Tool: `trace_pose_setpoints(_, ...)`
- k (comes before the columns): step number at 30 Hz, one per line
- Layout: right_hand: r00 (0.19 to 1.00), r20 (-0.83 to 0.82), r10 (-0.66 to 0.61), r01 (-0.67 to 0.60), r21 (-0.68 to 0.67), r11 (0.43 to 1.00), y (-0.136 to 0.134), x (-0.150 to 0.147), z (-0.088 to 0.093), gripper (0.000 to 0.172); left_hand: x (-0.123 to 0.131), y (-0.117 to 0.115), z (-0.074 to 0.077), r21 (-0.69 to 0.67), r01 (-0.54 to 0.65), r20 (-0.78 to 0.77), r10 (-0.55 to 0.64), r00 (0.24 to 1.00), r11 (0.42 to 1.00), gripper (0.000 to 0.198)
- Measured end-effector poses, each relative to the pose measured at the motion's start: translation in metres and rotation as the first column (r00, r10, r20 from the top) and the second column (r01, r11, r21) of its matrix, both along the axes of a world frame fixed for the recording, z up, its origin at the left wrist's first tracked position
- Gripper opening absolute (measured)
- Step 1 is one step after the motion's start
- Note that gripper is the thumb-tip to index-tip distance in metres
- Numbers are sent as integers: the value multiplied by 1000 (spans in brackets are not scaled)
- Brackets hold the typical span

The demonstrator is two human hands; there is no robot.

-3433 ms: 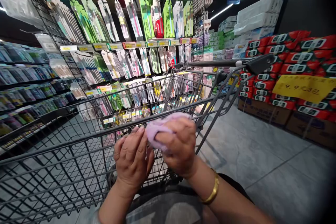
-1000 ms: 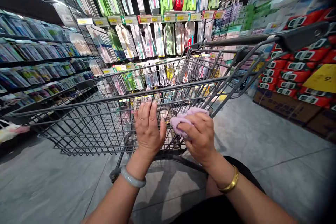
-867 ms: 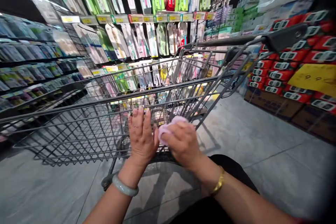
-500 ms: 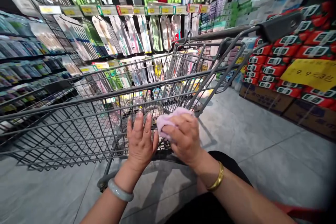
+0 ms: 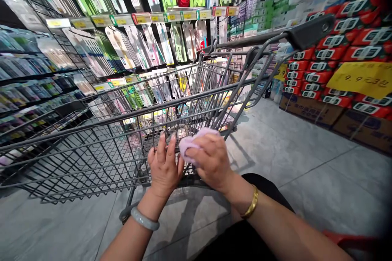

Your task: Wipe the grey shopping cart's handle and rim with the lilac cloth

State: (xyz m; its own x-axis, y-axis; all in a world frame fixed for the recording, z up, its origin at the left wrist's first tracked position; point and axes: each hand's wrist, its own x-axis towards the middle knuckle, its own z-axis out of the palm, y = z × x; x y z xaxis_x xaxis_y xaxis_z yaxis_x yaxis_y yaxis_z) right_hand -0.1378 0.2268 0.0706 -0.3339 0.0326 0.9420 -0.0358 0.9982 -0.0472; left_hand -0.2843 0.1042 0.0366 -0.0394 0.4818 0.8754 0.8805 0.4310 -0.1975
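Observation:
A pale pink cloth [image 5: 187, 143] is bunched in my right hand [image 5: 212, 163], whose fingers wrap round it. Just to its left, my left hand [image 5: 164, 167] has its fingers raised and apart near the cart's side wires, holding nothing; whether it touches them I cannot tell. A grey wire shopping cart [image 5: 92, 163] stands side-on in front of me, its basket stretching to the left and its handle at the upper right. A grey bangle circles my left wrist and a gold one my right.
Behind the cart rises a rack of packaged toothbrushes [image 5: 180, 45] with price tags. Red packs [image 5: 333, 55] are stacked on brown cartons [image 5: 309, 110] at the right. More shelves [image 5: 27, 77] line the left, and something red lies at the lower right.
My right hand has shifted slightly left with the cloth, nearer my left hand. The view has tilted a little, so the cart handle appears further left.

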Motion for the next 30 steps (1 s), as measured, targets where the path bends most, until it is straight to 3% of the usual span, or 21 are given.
trace_pose_setpoints(2,989,142,46,-61,105,993,-6,-5,-5,18,-3,-1,-2,2,3,-18,-3,1000,1000,77)
trace_pose_setpoints(4,986,135,96,-112,116,987,-2,-1,-1,20,-3,-1,-1,-1,1,-19,-1,1000,1000,77)
trace_pose_setpoints(6,995,-37,96,-95,47,994,10,10,12,23,1,-1,2,-17,-16,7,17,1000,1000,78)
trace_pose_setpoints(8,969,-249,-2,-12,-54,998,26,21,25,25,6,0,6,-29,-35,35,36,999,999,76)
trace_pose_setpoints(10,938,-336,-87,49,-119,992,34,25,30,24,10,1,10,-27,-45,48,46,998,999,70)
trace_pose_setpoints(12,958,-270,-96,63,-128,990,31,21,25,23,12,2,13,-29,-43,57,44,997,999,65)
trace_pose_setpoints(17,997,71,-14,23,-128,991,11,11,7,18,8,-8,18,-141,-4,86,16,996,990,57)
trace_pose_setpoints(22,983,-179,-39,13,-146,989,25,26,17,27,10,-17,17,-157,10,144,13,989,988,53)
trace_pose_setpoints(24,983,-171,-69,38,-182,983,21,26,15,29,13,-18,17,-154,10,186,19,982,988,50)
trace_pose_setpoints(28,984,178,16,-6,-58,998,-4,17,-5,25,17,-23,24,-196,83,289,-23,957,977,49)
trace_pose_setpoints(30,969,242,53,-53,-5,999,-8,16,-5,24,19,-29,33,-177,138,336,-72,939,975,51)
